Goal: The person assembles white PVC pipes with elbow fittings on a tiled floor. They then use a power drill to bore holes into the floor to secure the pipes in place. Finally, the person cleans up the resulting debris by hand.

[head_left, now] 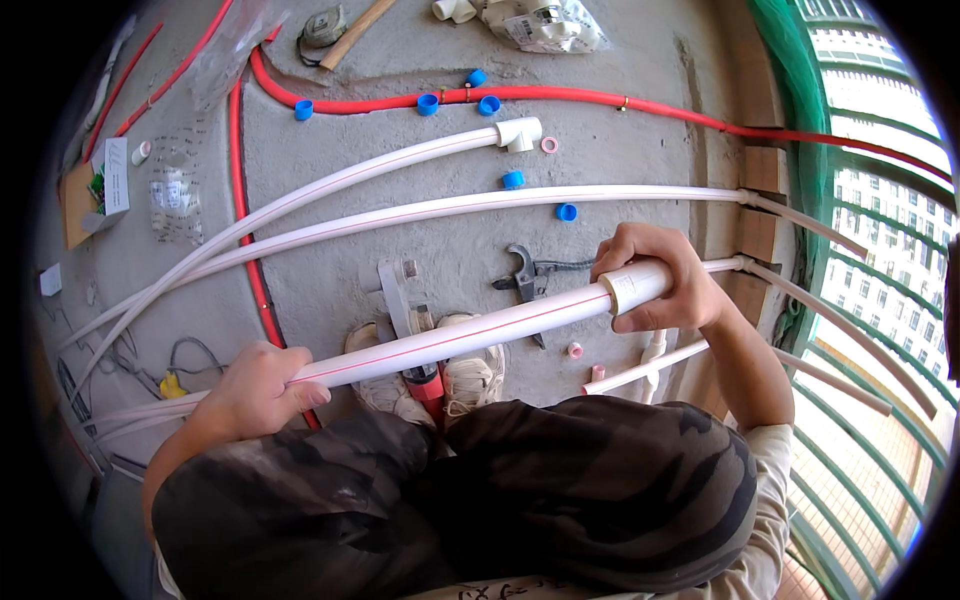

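Observation:
A white plastic pipe (470, 337) with a red stripe slants across my lap, its right end higher. My left hand (262, 388) is wrapped round it, above my left knee. My right hand (665, 275) is closed round a white pipe fitting (640, 286) at the pipe's right end; the fingers partly hide the fitting. Just beyond the pipe lies a pair of pipe cutters (525, 275) with dark jaws. Between my shoes stands a pipe welding iron (395, 300) with a flat metal plate and a red handle (427, 392), partly behind the pipe.
Two long white pipes (450, 208) cross the concrete floor, one ending in a tee (519, 133). Red conduit (560, 93) runs behind them, with several blue caps (428, 104) nearby. A tape measure (323, 27) lies far left. Green railings (860, 440) border the right side.

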